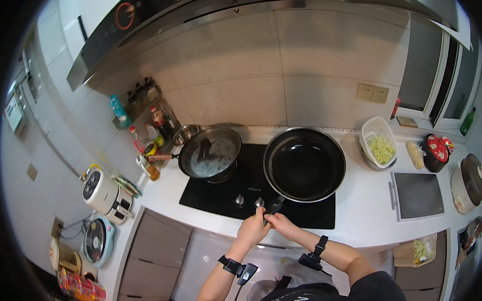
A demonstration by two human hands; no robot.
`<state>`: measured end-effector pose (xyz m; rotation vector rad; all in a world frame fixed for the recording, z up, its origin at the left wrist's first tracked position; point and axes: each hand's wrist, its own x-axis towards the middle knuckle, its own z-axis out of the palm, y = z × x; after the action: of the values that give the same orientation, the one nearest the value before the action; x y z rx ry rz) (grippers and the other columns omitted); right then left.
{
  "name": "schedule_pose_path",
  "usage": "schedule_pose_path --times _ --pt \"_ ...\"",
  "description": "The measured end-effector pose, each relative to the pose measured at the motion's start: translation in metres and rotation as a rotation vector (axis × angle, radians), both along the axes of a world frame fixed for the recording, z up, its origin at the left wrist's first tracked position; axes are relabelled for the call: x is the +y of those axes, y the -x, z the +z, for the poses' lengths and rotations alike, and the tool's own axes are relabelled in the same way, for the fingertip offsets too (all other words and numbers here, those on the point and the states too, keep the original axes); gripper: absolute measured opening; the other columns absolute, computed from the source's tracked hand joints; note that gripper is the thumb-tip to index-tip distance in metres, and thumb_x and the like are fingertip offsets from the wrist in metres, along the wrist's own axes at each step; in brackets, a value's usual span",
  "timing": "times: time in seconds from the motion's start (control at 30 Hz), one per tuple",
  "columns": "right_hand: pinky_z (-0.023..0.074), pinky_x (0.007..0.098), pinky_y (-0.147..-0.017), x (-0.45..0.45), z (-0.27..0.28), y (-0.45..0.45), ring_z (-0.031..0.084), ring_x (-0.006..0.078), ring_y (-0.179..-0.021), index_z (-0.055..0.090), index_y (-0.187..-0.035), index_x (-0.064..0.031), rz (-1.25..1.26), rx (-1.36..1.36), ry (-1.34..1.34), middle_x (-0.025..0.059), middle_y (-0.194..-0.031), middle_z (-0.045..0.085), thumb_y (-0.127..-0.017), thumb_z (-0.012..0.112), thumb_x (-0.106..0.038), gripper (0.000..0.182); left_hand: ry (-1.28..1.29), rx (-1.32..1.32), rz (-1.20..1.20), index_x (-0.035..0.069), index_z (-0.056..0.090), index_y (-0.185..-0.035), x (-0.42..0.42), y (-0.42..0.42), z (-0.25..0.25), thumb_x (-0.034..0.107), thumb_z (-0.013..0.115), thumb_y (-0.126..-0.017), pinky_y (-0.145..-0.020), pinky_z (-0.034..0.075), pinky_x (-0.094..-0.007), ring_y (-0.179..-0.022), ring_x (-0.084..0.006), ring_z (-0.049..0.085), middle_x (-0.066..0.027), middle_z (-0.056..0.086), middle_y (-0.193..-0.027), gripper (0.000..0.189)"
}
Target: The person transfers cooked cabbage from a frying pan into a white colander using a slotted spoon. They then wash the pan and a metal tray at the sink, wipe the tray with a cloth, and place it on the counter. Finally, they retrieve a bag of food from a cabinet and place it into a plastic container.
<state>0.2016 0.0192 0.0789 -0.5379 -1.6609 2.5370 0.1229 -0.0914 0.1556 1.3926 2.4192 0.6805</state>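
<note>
A black frying pan [305,164] sits over the right side of the black glass gas hob [249,190], its inside dark with a small shine. My left hand [254,228] and my right hand [284,225] are close together at the pan's handle [274,207], both closed around it. Left of it, on the other burner, stands a pan with a glass lid [211,154]; whitish bubbles show through the lid. Two control knobs are on the hob, one [239,200] to the left and the other just above my left hand.
A white basket of shredded pale green vegetable [381,147] stands at the right, beside a black container with red contents [436,150], a covered panel [419,195] and a rice cooker [468,183]. Sauce bottles [159,117], a metal bowl [186,134] and a white air fryer [105,192] are at the left.
</note>
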Motion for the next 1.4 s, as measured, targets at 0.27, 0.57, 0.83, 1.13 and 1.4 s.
schedule_pose_path --times 0.27,0.57,0.83,1.13,1.4 --pt "0.0483 0.0245 -0.075 0.035 -0.020 0.070 0.056 0.0099 -0.079 0.055 -0.104 -0.0043 -0.235 -0.092 0.094 0.0013 -0.089 0.058 -0.091 0.048 -0.028 0.028 0.074 -0.052 -0.191 0.004 0.039 -0.112 0.054 0.090 -0.019 0.022 0.058 -0.079 -0.065 0.049 -0.0468 -0.074 -0.0398 0.062 -0.0237 0.062 -0.081 0.042" --pt "0.0438 0.0244 -0.062 0.052 -0.016 0.107 0.053 0.0121 -0.069 0.057 -0.096 -0.0004 -0.314 -0.212 -0.065 0.0045 -0.078 0.058 -0.089 0.049 -0.035 0.037 0.062 -0.084 -0.375 0.005 0.040 -0.111 0.085 0.149 -0.029 0.027 0.060 -0.081 -0.066 0.049 -0.0454 -0.077 -0.0398 0.062 -0.0227 0.063 -0.082 0.043" --pt "0.0374 0.0241 -0.055 0.031 -0.009 0.132 0.048 0.0116 -0.060 0.058 -0.086 -0.0016 -0.532 -0.265 -0.060 0.0029 -0.068 0.054 -0.086 0.050 -0.037 0.036 0.060 -0.076 -0.471 0.002 0.039 -0.108 0.086 0.175 -0.036 0.027 0.061 -0.081 -0.066 0.049 -0.0451 -0.077 -0.0397 0.062 -0.0233 0.063 -0.082 0.043" --pt "0.0384 0.0232 -0.055 0.020 -0.002 0.143 0.049 0.0107 -0.061 0.059 -0.088 -0.0014 -0.622 -0.217 -0.020 0.0024 -0.070 0.056 -0.087 0.050 -0.033 0.033 0.089 -0.088 -0.516 0.001 0.038 -0.110 0.090 0.187 -0.033 0.023 0.060 -0.081 -0.068 0.049 -0.0443 -0.079 -0.0401 0.061 -0.0237 0.062 -0.083 0.042" --pt "0.0493 0.0248 -0.067 0.014 0.008 0.132 0.062 0.0161 -0.073 0.057 -0.096 0.0017 -0.502 -0.274 -0.249 0.0097 -0.083 0.062 -0.091 0.046 -0.047 0.050 0.076 -0.110 -0.566 -0.001 0.040 -0.109 0.095 0.195 -0.031 0.024 0.056 -0.082 -0.068 0.048 -0.0453 -0.080 -0.0410 0.061 -0.0266 0.061 -0.083 0.040"
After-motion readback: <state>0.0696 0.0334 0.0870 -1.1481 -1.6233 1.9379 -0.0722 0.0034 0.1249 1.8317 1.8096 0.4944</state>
